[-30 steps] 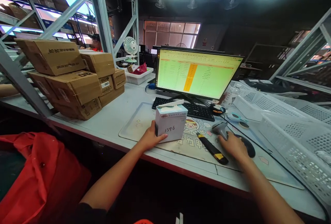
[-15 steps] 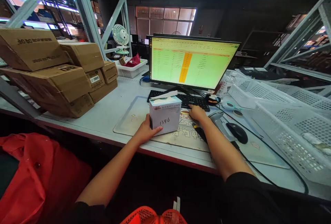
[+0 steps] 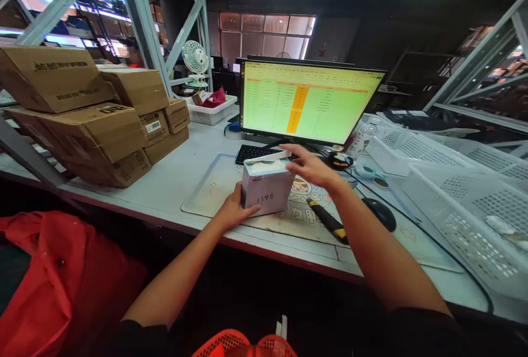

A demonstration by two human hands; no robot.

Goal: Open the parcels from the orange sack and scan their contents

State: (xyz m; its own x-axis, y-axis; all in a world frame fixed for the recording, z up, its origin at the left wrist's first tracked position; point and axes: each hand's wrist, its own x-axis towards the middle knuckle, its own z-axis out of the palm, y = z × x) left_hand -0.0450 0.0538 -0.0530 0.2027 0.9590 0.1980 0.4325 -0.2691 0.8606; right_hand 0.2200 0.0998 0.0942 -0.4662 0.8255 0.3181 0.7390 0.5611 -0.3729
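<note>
A white carton (image 3: 266,192) with "1396" handwritten on its front stands on the printed desk mat (image 3: 208,195), slightly tilted. A white strip (image 3: 268,156) lies across its pale blue top. My left hand (image 3: 235,208) grips the carton's lower left side. My right hand (image 3: 309,164) hovers open beside the carton's upper right corner, fingers spread, holding nothing. Below that hand, a yellow-and-black utility knife (image 3: 325,220) lies on the mat.
Stacked cardboard parcels (image 3: 74,115) fill the desk's left side. A monitor (image 3: 309,101) and keyboard (image 3: 259,153) stand behind the carton. A black mouse (image 3: 379,214) sits right of the mat, beside white perforated baskets (image 3: 466,203). A red bag (image 3: 53,285) hangs below the desk edge.
My right hand has lifted off the keyboard area and moved over the carton's right side. The carton has turned slightly in my left hand, and the knife now shows fully.
</note>
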